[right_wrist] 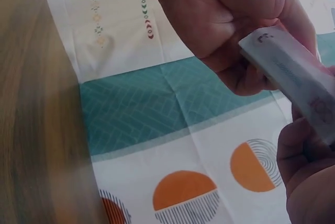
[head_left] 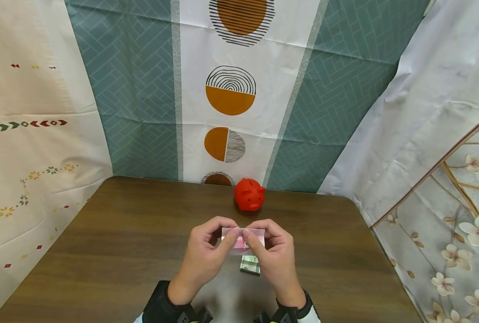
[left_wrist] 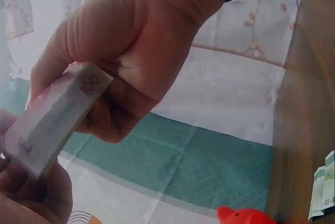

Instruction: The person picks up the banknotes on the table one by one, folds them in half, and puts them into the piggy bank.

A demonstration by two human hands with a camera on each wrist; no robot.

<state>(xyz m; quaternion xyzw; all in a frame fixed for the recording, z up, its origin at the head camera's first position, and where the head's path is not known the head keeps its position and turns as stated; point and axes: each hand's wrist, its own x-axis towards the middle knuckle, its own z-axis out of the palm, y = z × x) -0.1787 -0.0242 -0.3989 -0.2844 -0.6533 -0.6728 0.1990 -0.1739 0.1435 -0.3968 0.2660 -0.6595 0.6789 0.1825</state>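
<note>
Both hands pinch a folded pink banknote (head_left: 239,245) between thumbs and fingers, above the near part of the table. My left hand (head_left: 207,252) grips its left end and my right hand (head_left: 279,252) its right end, with the thumbs close together. The left wrist view shows "100" printed on the folded banknote (left_wrist: 65,114). In the right wrist view the same note (right_wrist: 293,75) appears as a narrow strip with a crease along its edge. Just below it on the table lies folded green paper money (head_left: 250,264), partly covered by the right hand.
A red piggy bank (head_left: 249,194) with a slot on top stands near the back edge of the brown wooden table (head_left: 142,224), beyond the hands. Patterned cloths (head_left: 142,89) hang behind the table and along both sides.
</note>
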